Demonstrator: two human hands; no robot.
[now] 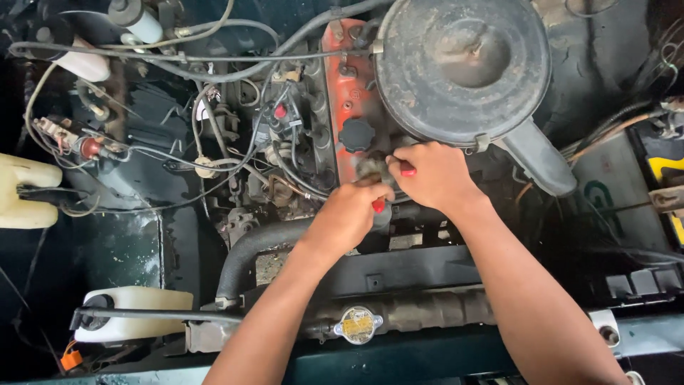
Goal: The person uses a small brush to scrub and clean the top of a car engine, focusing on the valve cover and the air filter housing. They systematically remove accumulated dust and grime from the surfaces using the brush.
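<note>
working in open engine bay (128,249) | both hands (434,175) at red-handled tool (379,205) | air cleaner (463,68) above

Round yellowed label (357,324) on the radiator cap, bottom centre. Yellow-and-black label (667,169) on the battery top, right edge. No screens, no signs.

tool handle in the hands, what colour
Red, seen in the head view: tool handle between left hand and right hand.
</note>
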